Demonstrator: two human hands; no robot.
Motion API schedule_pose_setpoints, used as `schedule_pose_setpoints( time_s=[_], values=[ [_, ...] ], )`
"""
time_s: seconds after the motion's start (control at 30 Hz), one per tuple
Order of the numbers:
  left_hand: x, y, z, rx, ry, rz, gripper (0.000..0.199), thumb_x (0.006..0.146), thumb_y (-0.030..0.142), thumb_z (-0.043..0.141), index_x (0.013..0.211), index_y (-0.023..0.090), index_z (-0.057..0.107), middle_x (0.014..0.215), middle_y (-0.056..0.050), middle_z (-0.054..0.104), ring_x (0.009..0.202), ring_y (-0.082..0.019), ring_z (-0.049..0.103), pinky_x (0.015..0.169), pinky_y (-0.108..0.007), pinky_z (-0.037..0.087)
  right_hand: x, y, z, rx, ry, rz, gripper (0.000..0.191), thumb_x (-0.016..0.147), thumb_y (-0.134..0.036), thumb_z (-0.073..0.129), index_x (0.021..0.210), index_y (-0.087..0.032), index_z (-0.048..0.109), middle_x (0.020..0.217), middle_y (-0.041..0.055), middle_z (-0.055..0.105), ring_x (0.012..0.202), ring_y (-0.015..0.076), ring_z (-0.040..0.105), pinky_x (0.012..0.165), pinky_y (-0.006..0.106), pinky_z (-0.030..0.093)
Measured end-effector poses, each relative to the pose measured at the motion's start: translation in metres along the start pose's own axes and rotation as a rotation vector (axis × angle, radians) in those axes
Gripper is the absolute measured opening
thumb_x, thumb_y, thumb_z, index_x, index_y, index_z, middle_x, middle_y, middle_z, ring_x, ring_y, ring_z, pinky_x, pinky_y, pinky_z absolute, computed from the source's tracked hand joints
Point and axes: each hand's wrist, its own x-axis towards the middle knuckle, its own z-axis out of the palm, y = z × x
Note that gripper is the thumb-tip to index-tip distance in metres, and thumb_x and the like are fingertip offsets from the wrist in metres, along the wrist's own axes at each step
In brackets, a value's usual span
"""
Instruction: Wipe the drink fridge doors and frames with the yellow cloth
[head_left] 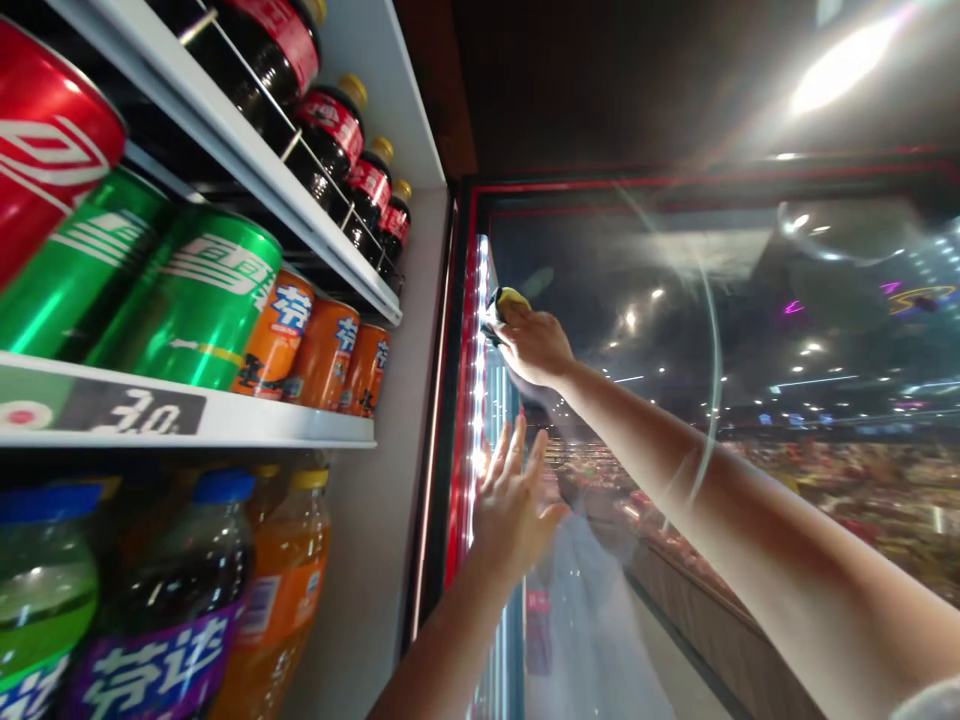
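Observation:
My right hand [536,345] reaches up to the far left part of a glass door [645,300], close to its lit strip. Its fingers are closed round a yellow and dark cloth [512,298], which is pressed to the glass. Lower down, my left hand [517,492] is raised with its fingers spread, holding nothing. It is at or near the glass beside the bright strip [480,380]; I cannot tell whether it touches. Faint curved streaks mark the pane.
On my left are the cooler's shelves [300,428]. They hold cola bottles [330,125], green cans [214,290], orange cans [322,355] and soda bottles [161,610]. A red-edged door frame [675,185] borders the glass. Lights and a shop interior show through or in the pane.

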Motion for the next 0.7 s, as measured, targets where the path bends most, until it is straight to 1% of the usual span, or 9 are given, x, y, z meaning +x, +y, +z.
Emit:
schedule_pose_setpoints(
  time_s=[0.07,0.13,0.2,0.27,0.37,0.43,0.53,0.63,0.7],
  values=[
    [-0.004,-0.002,0.001,0.002,0.012,-0.003,0.090,0.085,0.036,0.080,0.160,0.023,0.031,0.171,-0.014,0.020,0.157,-0.033,0.017,0.121,-0.055,0.042,-0.010,0.002,-0.002,0.015,-0.002,-0.044,0.048,0.101,-0.023,0.045,0.147,-0.026,0.058,0.154,0.0076,0.057,0.144,0.0281,0.047,0.113,0.045,0.042],
    [-0.006,-0.004,0.004,0.010,0.016,0.008,0.089,0.086,0.033,0.079,0.160,0.023,0.032,0.171,-0.013,0.021,0.157,-0.033,0.017,0.121,-0.055,0.042,-0.009,0.011,-0.005,0.017,0.027,0.049,0.049,0.100,-0.021,0.045,0.148,-0.024,0.058,0.150,0.0103,0.060,0.142,0.0288,0.049,0.113,0.046,0.042],
    [-0.007,-0.006,0.006,0.020,0.018,0.007,0.088,0.085,0.032,0.080,0.159,0.024,0.033,0.171,-0.012,0.021,0.157,-0.032,0.017,0.121,-0.054,0.042,0.007,0.016,-0.007,0.011,0.061,0.189,0.050,0.100,-0.020,0.043,0.149,-0.022,0.056,0.147,0.0123,0.061,0.143,0.0304,0.047,0.113,0.048,0.042],
    [-0.007,-0.007,0.008,0.023,0.014,0.008,0.088,0.084,0.032,0.081,0.159,0.023,0.035,0.171,-0.012,0.021,0.157,-0.032,0.018,0.122,-0.052,0.041,0.028,0.013,-0.006,0.012,0.067,0.284,0.051,0.102,-0.019,0.038,0.149,-0.022,0.056,0.149,0.0110,0.060,0.146,0.0316,0.044,0.112,0.050,0.042],
    [-0.007,-0.008,0.009,0.006,0.020,0.026,0.089,0.084,0.034,0.081,0.159,0.023,0.035,0.170,-0.013,0.022,0.157,-0.032,0.019,0.123,-0.053,0.040,0.042,-0.006,0.001,0.014,0.028,0.271,0.051,0.102,-0.018,0.035,0.146,-0.026,0.058,0.153,0.0060,0.057,0.145,0.0320,0.045,0.110,0.052,0.042],
    [-0.008,-0.008,0.010,-0.016,0.044,0.027,0.088,0.086,0.033,0.079,0.161,0.023,0.032,0.169,-0.013,0.023,0.157,-0.032,0.019,0.123,-0.055,0.040,0.028,-0.022,0.008,-0.006,0.021,0.212,0.050,0.101,-0.019,0.036,0.146,-0.026,0.058,0.154,0.0058,0.056,0.145,0.0320,0.044,0.110,0.051,0.042],
    [-0.010,-0.006,0.011,-0.046,0.076,0.003,0.086,0.090,0.030,0.075,0.162,0.020,0.029,0.169,-0.016,0.025,0.157,-0.032,0.020,0.122,-0.055,0.040,-0.011,-0.037,0.011,-0.024,0.022,0.089,0.051,0.103,-0.021,0.033,0.149,-0.025,0.054,0.155,0.0078,0.055,0.148,0.0303,0.041,0.112,0.050,0.041],
    [-0.011,-0.005,0.013,-0.042,0.082,-0.010,0.085,0.090,0.030,0.075,0.161,0.016,0.031,0.168,-0.018,0.027,0.157,-0.033,0.020,0.123,-0.055,0.039,-0.033,-0.029,0.004,-0.019,-0.029,-0.038,0.050,0.106,-0.023,0.032,0.150,-0.029,0.053,0.158,0.0057,0.052,0.150,0.0268,0.039,0.115,0.048,0.039],
    [-0.011,-0.006,0.014,-0.023,0.084,-0.011,0.086,0.089,0.031,0.076,0.161,0.016,0.031,0.168,-0.017,0.026,0.157,-0.033,0.021,0.123,-0.054,0.039,-0.034,-0.011,-0.005,-0.022,-0.056,-0.013,0.049,0.105,-0.024,0.035,0.151,-0.031,0.051,0.159,0.0049,0.050,0.151,0.0263,0.038,0.117,0.049,0.037]
  ],
)
